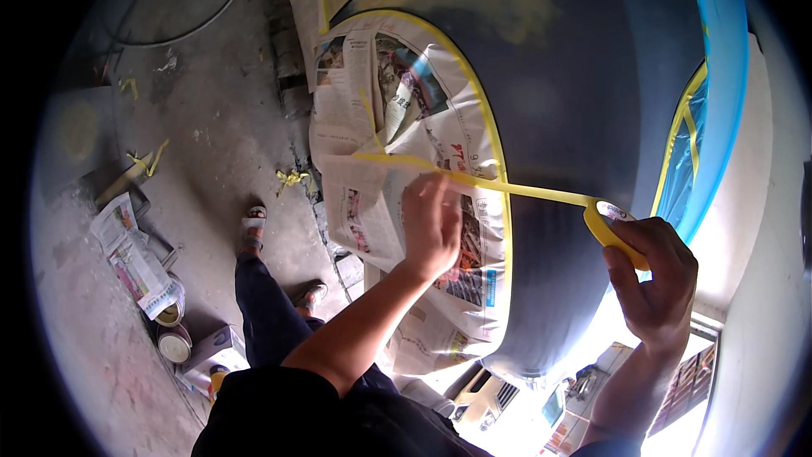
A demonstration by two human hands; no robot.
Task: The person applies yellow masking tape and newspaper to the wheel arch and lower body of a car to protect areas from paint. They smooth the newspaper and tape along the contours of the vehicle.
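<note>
My right hand (655, 288) grips a roll of yellow masking tape (611, 235) between thumb and fingers. From the roll a taut tape strip (550, 194) runs left across the dark grey body panel (584, 101) and onto the newspaper sheets (406, 131). My left hand (433, 224) is at the strip, its fingertips against it over the newspaper; the fingers are slightly blurred and look extended. The newspaper covers a rounded opening in the panel, and a yellow tape edge (484, 101) borders it.
Blue plastic film (726, 101) covers the vehicle's right side. On the concrete floor (203, 127) at left lie tape scraps (292, 178), a newspaper (134, 267), a can (174, 344) and a box (216, 360). A hose (182, 34) curves at the top left. Bright light enters below.
</note>
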